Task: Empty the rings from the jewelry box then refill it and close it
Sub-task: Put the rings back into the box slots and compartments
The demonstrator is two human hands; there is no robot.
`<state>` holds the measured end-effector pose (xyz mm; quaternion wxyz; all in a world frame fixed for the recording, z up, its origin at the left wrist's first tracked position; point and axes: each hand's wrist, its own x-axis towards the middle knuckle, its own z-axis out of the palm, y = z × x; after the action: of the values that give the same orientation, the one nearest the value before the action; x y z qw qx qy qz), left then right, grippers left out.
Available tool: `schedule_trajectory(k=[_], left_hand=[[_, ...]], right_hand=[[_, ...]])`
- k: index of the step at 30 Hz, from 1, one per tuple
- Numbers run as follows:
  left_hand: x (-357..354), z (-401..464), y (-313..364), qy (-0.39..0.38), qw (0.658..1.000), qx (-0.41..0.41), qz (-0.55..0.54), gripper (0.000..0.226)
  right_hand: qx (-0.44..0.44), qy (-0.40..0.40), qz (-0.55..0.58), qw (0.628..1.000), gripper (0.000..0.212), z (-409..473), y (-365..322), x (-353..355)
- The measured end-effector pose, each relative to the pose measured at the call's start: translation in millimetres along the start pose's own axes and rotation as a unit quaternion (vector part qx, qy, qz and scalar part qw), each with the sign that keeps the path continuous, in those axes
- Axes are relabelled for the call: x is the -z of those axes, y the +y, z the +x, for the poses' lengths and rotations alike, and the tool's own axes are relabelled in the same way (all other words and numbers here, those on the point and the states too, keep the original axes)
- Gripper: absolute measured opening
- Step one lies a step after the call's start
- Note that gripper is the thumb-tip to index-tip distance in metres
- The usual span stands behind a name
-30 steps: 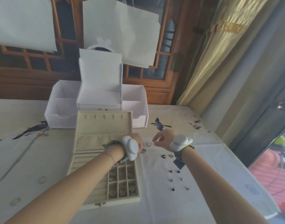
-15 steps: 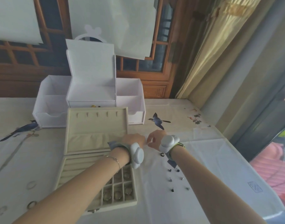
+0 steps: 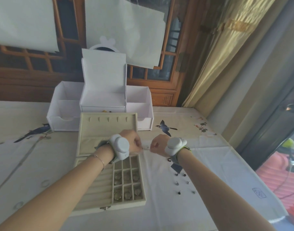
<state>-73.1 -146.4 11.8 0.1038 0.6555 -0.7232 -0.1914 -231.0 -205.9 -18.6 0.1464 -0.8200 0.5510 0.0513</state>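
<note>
The beige jewelry box (image 3: 92,185) lies open on the table, its lid (image 3: 107,129) standing up behind. Its grid compartments at the right hold several small pieces (image 3: 127,185). My left hand (image 3: 132,142) and my right hand (image 3: 158,143) meet just right of the box's back corner. Between their fingertips is a small silver ring (image 3: 146,147), which both hands pinch. Several small studs (image 3: 183,180) and a dark ring (image 3: 169,159) lie on the cloth below my right wrist.
A white organizer (image 3: 66,114) with an open lid stands behind the jewelry box. Two rings (image 3: 45,183) lie on the cloth at the left. The bird-patterned tablecloth (image 3: 209,164) ends at the right edge, beside a curtain (image 3: 226,55).
My two hands have come together and now pinch the ring between them. The view has shifted slightly.
</note>
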Motion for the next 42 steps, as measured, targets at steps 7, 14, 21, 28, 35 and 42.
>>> schedule_trajectory(k=[7, 14, 21, 28, 35, 42], left_hand=[[13, -23, -15, 0.021, 0.999, 0.018, -0.017, 0.017], [13, -40, -29, 0.015, 0.999, 0.038, -0.024, 0.019], [10, -49, -45, 0.012, 0.998, 0.045, -0.046, 0.02], [9, -51, -53, 0.013, 0.998, 0.047, -0.045, 0.019], [5, -46, -53, -0.011, 0.998, 0.044, -0.031, 0.022], [1, -42, -48, -0.019, 0.998, 0.045, -0.036, 0.023]], right_hand=[[0.083, 0.021, 0.035, 0.996, 0.024, -25, -31, 14], [0.09, -0.006, -0.004, 0.996, 0.028, -29, -60, -6], [0.026, -0.039, -0.073, 0.996, 0.033, -21, -65, -21], [0.02, -0.048, -0.083, 0.995, 0.032, -12, -66, -28], [0.021, -0.055, -0.101, 0.993, 0.03, -11, -63, -28], [0.025, -0.054, -0.078, 0.995, 0.026, -13, -62, -28]])
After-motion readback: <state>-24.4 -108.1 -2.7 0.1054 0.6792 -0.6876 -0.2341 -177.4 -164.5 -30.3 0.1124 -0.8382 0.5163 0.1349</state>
